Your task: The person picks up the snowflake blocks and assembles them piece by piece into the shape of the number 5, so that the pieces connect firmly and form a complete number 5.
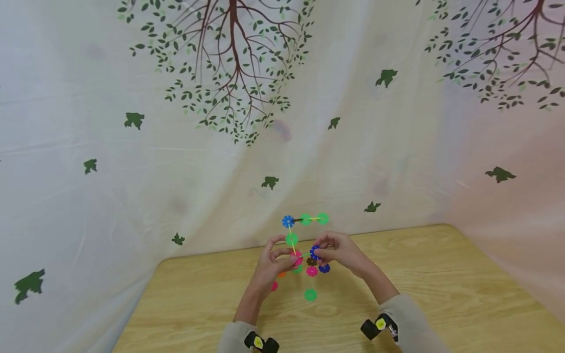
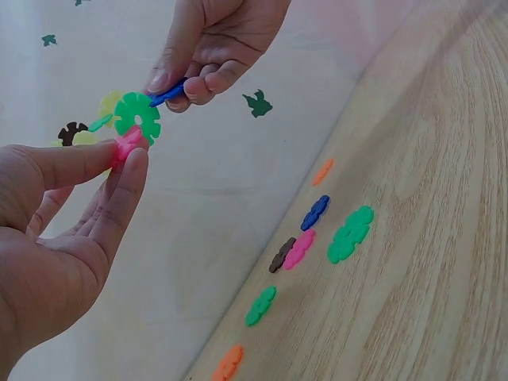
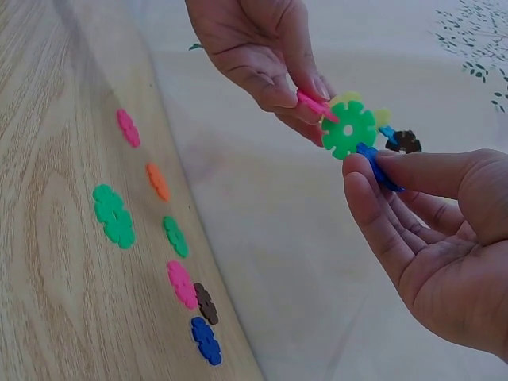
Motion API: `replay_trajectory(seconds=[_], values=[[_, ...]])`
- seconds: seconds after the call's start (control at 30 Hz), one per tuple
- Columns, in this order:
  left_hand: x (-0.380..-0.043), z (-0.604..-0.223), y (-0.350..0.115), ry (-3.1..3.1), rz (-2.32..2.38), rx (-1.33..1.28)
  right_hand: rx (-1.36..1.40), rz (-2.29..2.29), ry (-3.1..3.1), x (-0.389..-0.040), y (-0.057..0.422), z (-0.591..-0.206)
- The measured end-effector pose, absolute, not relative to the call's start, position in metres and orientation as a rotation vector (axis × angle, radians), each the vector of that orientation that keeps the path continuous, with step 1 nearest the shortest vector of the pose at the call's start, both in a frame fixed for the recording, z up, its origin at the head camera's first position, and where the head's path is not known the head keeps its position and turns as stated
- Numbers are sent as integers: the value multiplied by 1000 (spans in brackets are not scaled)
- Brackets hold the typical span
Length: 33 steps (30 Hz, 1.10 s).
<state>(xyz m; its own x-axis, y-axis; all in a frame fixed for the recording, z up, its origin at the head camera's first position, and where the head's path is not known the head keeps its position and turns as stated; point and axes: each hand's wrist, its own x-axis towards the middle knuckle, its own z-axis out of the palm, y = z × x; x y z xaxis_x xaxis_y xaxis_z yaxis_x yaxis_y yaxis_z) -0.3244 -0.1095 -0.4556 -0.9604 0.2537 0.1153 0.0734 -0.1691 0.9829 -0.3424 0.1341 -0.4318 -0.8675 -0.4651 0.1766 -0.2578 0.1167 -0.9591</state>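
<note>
A chain of flower-shaped interlocking discs is held up above the table between both hands. My left hand (image 1: 265, 272) pinches its pink disc (image 2: 129, 143) between thumb and fingers. The right hand (image 1: 346, 254) pinches a dark blue disc (image 3: 379, 168), which meets the edge of a green disc (image 3: 361, 123) joined to the pink one. Whether the blue disc sits fully in the slot, I cannot tell. From the pink disc the chain rises through another green disc (image 1: 291, 239) to a blue disc (image 1: 288, 221), then runs right to an end green disc (image 1: 323, 218).
Loose discs lie on the wooden table (image 1: 190, 304) below the hands: a green disc (image 1: 311, 295), a pink disc (image 1: 312, 271), a dark blue disc (image 1: 324, 268), a brown disc (image 3: 205, 303) and several others. Behind the table hangs a leaf-printed cloth (image 1: 212, 186).
</note>
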Motion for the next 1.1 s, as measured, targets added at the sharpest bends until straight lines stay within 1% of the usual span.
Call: replay_trajectory(seconds=[0.47, 0.7, 1.1], values=[[-324, -455, -113, 1953, 2235, 437, -733, -1846, 2302, -342, 130, -435], [-322, -457, -109, 1956, 2175, 394, -780, -1852, 2324, -339, 126, -435], [-322, -459, -109, 1932, 2212, 375, -852, -1932, 2217, -338, 124, -434]])
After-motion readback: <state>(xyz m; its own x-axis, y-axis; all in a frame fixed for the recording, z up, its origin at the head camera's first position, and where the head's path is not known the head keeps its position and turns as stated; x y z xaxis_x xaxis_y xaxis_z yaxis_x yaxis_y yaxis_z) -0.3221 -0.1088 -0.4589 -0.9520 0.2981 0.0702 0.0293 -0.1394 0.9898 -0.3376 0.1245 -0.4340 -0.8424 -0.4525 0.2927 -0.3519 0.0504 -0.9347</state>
